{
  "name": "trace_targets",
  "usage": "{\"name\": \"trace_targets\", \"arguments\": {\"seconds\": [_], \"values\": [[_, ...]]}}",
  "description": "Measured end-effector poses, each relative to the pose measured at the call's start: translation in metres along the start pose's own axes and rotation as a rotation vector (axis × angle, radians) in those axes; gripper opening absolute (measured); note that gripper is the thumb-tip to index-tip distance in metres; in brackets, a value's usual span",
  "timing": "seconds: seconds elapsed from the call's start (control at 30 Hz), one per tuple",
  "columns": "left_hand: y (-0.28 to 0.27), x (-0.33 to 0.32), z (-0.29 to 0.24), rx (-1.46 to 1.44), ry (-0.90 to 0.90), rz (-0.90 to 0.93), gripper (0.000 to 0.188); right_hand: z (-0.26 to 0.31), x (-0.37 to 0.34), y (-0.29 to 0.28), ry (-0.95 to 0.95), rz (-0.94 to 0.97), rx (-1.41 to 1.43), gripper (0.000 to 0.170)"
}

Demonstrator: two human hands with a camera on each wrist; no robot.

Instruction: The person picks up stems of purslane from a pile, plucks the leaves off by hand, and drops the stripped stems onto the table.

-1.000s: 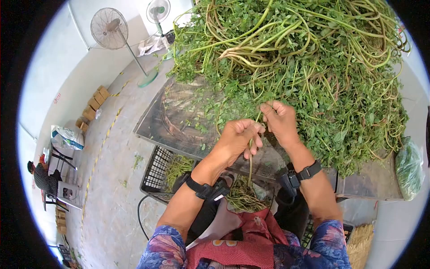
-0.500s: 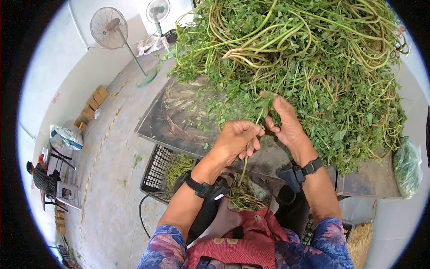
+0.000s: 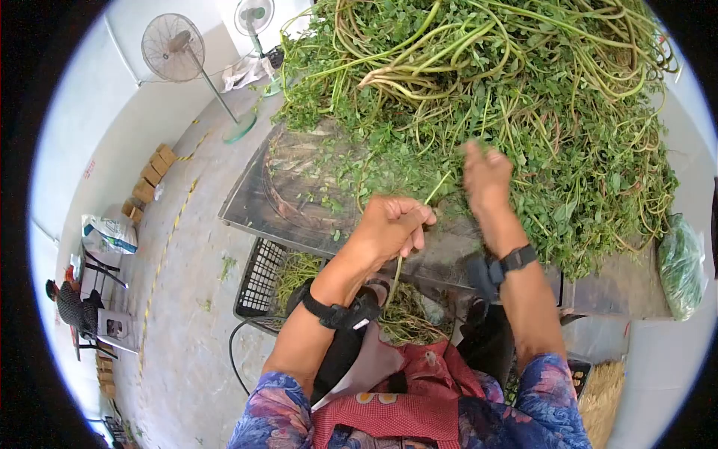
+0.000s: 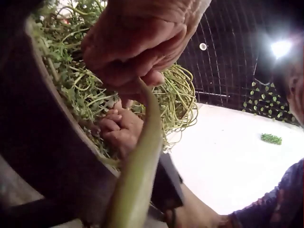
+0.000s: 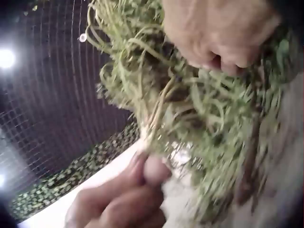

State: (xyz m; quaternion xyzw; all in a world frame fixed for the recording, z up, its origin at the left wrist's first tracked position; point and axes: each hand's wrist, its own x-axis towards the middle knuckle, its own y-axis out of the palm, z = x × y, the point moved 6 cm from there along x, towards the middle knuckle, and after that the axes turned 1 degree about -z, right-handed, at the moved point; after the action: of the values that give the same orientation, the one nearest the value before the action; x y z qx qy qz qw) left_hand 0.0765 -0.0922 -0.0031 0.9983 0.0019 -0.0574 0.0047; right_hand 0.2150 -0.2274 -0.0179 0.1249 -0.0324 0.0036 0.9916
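The left hand (image 3: 393, 228) pinches a single green stem (image 3: 440, 187) between thumb and curled fingers, out over the near edge of the tabletop (image 3: 305, 209). A short, thin length stands up beyond those fingers, towards the heap of greens (image 3: 553, 150); a longer length slants down below them, and the left wrist view shows it thick and smooth close up. Loose stems (image 3: 415, 318) lie below the left fingers, under the tabletop's edge.

The right hand (image 3: 488, 176) is ahead and to the right of the left fingers, over the near side of the heap and apart from the stem's upper end. Its fingers are curled in, but they are blurred, and I cannot tell whether anything is between them.

To handle this well, the left fingers would do best to stay firm but light: a fresh stem like this probably bruises or snaps if squeezed hard. Gripping it just below the part being worked gives support – too far down, and the upper end would likely whip about or bend. The right fingers should take only small side growth at a time, close to where it joins the stem, with a short, quick pull against the left hand's hold. Keeping the stem out in front of the heap, as it is here, helps too – leafy strands beyond the fingers look tangled enough to catch and drag others along.
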Motion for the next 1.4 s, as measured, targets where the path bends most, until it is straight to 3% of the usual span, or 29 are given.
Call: {"name": "trace_targets", "arguments": {"seconds": [0.03, 0.1, 0.13, 0.2, 0.37, 0.5, 0.57, 0.6, 0.73, 0.8, 0.83, 0.9, 0.93, 1.0, 1.03, 1.1, 1.17, 1.27, 1.3, 1.4], "values": [[0.0, 0.0, 0.0, 0.003, -0.002, 0.002, 0.02, 0.013, 0.009, -0.013, -0.148, -0.053, -0.056, 0.022], [-0.004, 0.0, 0.004, -0.071, -0.039, -0.061, 0.02, 0.013, 0.006, -0.015, 0.003, 0.133, 0.113, 0.024], [-0.004, -0.001, 0.005, -0.075, -0.042, -0.065, 0.02, 0.015, 0.001, -0.012, 0.008, 0.136, 0.111, 0.024], [-0.005, 0.002, 0.0, -0.157, -0.023, -0.062, 0.021, 0.005, -0.017, 0.019, 0.275, 0.446, 0.285, 0.03], [-0.007, 0.005, 0.0, -0.227, -0.018, -0.043, 0.022, 0.014, -0.045, 0.041, 0.378, 0.636, 0.32, 0.037], [-0.007, 0.006, 0.003, -0.175, -0.039, -0.053, 0.022, 0.002, -0.039, 0.041, 0.233, 0.693, 0.111, 0.03], [-0.006, 0.007, 0.004, -0.154, -0.023, -0.05, 0.022, 0.011, -0.036, 0.038, -0.109, 0.537, -0.395, 0.028], [-0.007, 0.008, 0.003, -0.135, -0.001, -0.055, 0.021, 0.018, -0.036, 0.038, -0.309, 0.428, -0.49, 0.03], [-0.008, 0.009, -0.003, -0.182, 0.045, -0.051, 0.021, 0.02, -0.03, 0.039, -0.486, 0.268, -0.646, 0.034], [-0.006, 0.005, -0.004, -0.167, 0.063, -0.006, 0.021, 0.026, -0.026, 0.027, -0.648, 0.077, -0.604, 0.036], [-0.006, 0.004, -0.005, -0.165, 0.061, -0.004, 0.021, 0.025, -0.013, 0.017, -0.492, 0.093, -0.647, 0.034], [-0.007, 0.002, -0.004, -0.19, 0.042, -0.002, 0.021, 0.011, -0.005, 0.002, 0.043, 0.258, -0.146, 0.033], [-0.007, 0.002, -0.005, -0.194, 0.046, -0.004, 0.021, 0.014, -0.006, 0.003, 0.041, 0.263, -0.15, 0.033], [-0.007, 0.003, -0.004, -0.212, 0.023, -0.037, 0.022, 0.01, -0.021, 0.02, 0.224, 0.467, 0.191, 0.035], [-0.008, 0.003, -0.003, -0.212, 0.021, -0.037, 0.022, 0.01, -0.026, 0.022, 0.226, 0.467, 0.191, 0.035], [-0.01, 0.006, -0.001, -0.224, 0.015, -0.042, 0.021, 0.006, -0.043, 0.038, 0.347, 0.64, 0.165, 0.035], [-0.009, 0.006, 0.002, -0.238, 0.013, -0.048, 0.021, 0.008, -0.054, 0.045, 0.356, 0.712, 0.194, 0.033], [-0.004, 0.008, 0.007, -0.205, 0.029, -0.054, 0.021, 0.005, -0.043, 0.043, 0.03, 0.65, -0.198, 0.031], [-0.002, 0.008, 0.008, -0.16, 0.041, -0.046, 0.021, 0.004, -0.043, 0.045, 0.031, 0.654, -0.198, 0.031], [-0.007, 0.011, 0.003, -0.166, 0.056, -0.053, 0.02, 0.005, -0.037, 0.037, 0.001, 0.404, -0.092, 0.03]]}}
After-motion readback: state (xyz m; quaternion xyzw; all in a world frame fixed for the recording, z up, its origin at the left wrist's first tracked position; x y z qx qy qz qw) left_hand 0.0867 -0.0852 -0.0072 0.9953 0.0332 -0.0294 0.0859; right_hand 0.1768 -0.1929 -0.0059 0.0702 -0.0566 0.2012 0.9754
